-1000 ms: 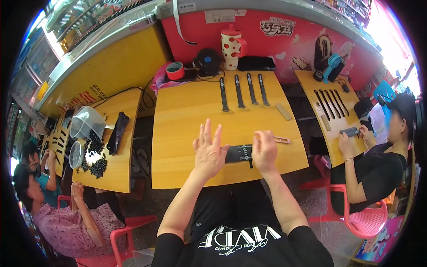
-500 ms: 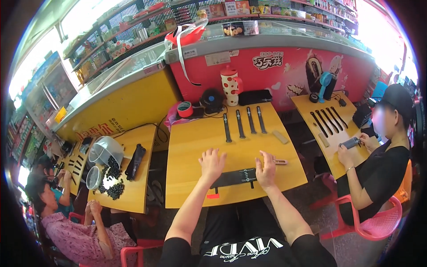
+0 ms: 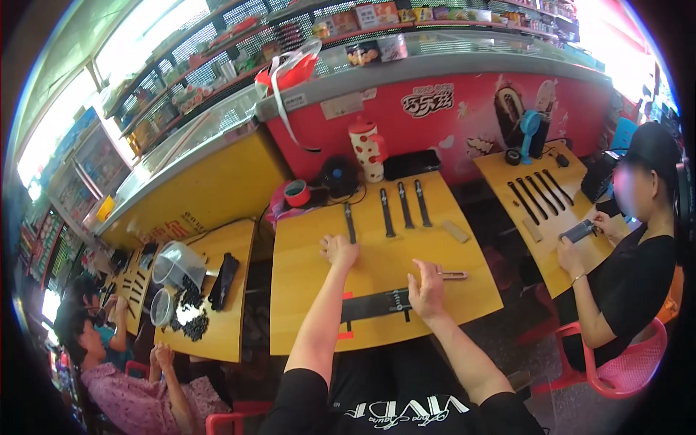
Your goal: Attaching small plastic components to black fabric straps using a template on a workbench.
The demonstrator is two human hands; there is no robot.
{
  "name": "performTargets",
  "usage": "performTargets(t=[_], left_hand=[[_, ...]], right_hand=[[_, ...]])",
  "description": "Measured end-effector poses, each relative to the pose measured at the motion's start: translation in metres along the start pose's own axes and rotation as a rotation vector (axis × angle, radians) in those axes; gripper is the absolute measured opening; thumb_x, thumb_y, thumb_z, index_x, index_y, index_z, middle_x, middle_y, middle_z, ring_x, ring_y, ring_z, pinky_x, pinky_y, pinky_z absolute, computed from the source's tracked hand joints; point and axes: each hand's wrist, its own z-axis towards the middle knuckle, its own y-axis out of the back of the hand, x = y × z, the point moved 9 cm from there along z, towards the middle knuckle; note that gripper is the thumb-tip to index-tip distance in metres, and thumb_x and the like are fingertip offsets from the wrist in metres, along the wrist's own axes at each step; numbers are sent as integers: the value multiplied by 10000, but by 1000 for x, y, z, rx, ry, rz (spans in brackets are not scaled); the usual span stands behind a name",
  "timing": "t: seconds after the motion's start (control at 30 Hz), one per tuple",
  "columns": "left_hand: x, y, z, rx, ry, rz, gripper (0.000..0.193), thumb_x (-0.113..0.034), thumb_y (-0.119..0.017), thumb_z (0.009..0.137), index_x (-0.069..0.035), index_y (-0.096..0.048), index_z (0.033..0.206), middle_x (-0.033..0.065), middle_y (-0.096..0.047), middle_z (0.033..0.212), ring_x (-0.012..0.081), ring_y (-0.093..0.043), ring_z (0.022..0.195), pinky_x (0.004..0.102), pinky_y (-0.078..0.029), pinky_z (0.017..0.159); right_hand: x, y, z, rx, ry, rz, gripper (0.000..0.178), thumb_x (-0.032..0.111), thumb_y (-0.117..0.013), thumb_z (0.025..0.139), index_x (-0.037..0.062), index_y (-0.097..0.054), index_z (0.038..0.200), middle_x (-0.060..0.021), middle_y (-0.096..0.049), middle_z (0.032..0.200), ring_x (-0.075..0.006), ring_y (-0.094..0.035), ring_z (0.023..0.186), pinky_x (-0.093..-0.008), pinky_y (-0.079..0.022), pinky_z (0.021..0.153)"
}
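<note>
I sit at a yellow wooden table [image 3: 312, 250]. My left hand [image 3: 339, 251] reaches forward with fingers loosely curled, just short of the nearest of several black strips [image 3: 349, 222] lying in a row at the far side. My right hand [image 3: 428, 292] rests on the table with its fingers on the right end of a black flat bar [image 3: 373, 305] with orange ends that lies along the near edge. A small brown stick-like tool [image 3: 454, 275] lies just right of that hand. A tan block [image 3: 456, 231] sits further right.
A red roll of tape [image 3: 296, 193], a black round device [image 3: 337, 175], a spotted red-and-white jug [image 3: 367, 148] and a black case [image 3: 411, 164] stand at the back. A person [image 3: 631, 246] works at the right table; two people [image 3: 109, 348] sit at the left table with bowls.
My left hand has left the black bar and stretched forward toward the row of strips. My head has lifted, so the shelves above the counter show more. My right hand stays by the bar.
</note>
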Motion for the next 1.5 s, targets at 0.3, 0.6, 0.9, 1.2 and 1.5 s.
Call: performTargets(t=[0.3,0.6,0.9,1.2,1.5], left_hand=[[-12,113,-110,322,-427,-877,191,-54,-727,802,-19,-542,771,63,-643,663,137,-625,571,252,-469,519],[58,89,-263,796,-482,-832,150,-26,-676,861,4,-531,885,79,-653,727,136,-637,656,278,-491,588],[108,45,-246,590,-7,-1361,113,-4,-683,870,-4,-652,978,36,-677,779,69,-618,662,194,-473,561],[126,43,-217,272,126,-1360,79,17,-679,865,30,-667,942,47,-676,774,60,-605,648,172,-441,511],[121,29,-201,180,109,-1277,89,55,-692,842,39,-663,925,39,-680,779,72,-620,681,202,-501,622]], right_hand=[[12,-39,-42,343,-441,989,337,-84,-616,843,21,-581,1162,-95,-606,1003,-149,-582,742,-240,-479,634],[53,30,-101,490,-570,1222,229,-57,-648,842,-20,-646,1068,-86,-631,897,-138,-614,677,-229,-485,597],[6,53,-104,236,-824,795,128,-85,-708,797,1,-659,878,-8,-629,791,-56,-567,605,-182,-454,552],[-2,19,-89,369,-831,880,143,-85,-619,869,-44,-652,1001,-31,-588,890,-77,-588,693,-194,-476,623],[-17,20,-65,234,-595,565,176,-137,-631,820,-47,-662,967,-46,-569,851,-96,-539,692,-209,-426,613]])
